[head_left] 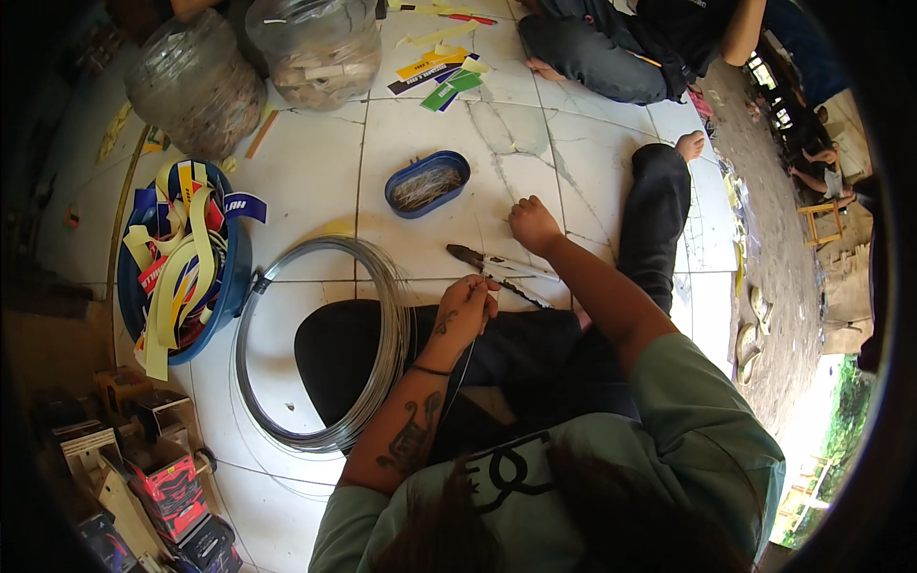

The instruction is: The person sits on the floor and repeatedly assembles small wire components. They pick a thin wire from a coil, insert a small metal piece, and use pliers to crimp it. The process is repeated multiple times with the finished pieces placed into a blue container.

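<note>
My left hand is closed over my lap, pinching a thin wire that trails down beside my forearm. Farther forward and to the right, my right hand is curled closed above the tiles; whatever its fingers may hold is too small to make out. Between the two hands lie pliers, with light-coloured handles and a dark head, on the floor. A large coil of grey wire rests on my left, partly over my leg. Ahead stands a blue oval tub holding many short, thin wire pieces.
A blue basin full of coloured strips stands left of the coil. Two clear plastic containers sit at the far left. Printed strips lie ahead. Another person's legs are at the far right. Boxes stand at lower left.
</note>
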Demonstrator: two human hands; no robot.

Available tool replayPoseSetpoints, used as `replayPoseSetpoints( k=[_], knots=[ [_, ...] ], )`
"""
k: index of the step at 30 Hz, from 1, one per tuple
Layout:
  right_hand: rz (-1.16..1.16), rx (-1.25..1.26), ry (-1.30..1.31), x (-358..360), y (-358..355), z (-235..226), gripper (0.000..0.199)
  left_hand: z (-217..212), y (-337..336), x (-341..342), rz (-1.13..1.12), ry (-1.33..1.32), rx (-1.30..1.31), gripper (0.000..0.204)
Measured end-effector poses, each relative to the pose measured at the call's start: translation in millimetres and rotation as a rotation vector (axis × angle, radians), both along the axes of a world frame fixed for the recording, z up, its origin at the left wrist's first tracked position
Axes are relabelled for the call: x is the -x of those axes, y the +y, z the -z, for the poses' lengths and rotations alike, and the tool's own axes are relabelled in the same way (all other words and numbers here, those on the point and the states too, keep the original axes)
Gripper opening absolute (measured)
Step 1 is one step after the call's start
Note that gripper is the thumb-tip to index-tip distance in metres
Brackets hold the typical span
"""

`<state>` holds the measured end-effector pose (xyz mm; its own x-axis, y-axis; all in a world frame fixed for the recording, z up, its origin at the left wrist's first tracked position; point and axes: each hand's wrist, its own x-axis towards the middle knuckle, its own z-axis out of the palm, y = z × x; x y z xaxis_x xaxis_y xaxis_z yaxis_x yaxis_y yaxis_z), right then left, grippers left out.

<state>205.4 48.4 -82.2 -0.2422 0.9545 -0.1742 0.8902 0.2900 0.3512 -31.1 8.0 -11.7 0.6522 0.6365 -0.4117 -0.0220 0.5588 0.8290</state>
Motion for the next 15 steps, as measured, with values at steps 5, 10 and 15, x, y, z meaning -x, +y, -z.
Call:
replayPoseSetpoints(
  k=[5, 10, 15],
  knots=[
    [0.220, 0.182, 0.076, -5.9, 21.9, -6.6, 0.014, 4.4, 0.8, -0.8, 0.000, -0.001, 0.024, 0.021],
    [0.179, 0.108, 0.301, -2.5, 73.1, -45.0, 0.019, 8.8, 0.2, -3.8, 0.006, 0.013, 0.051, 0.021],
    [-0.247, 0.021, 0.227, 51.4, 127.6, -76.4, 0.014, 11.9, 0.6, -6.3, 0.052, 0.043, -0.005, 0.022]
  ],
)
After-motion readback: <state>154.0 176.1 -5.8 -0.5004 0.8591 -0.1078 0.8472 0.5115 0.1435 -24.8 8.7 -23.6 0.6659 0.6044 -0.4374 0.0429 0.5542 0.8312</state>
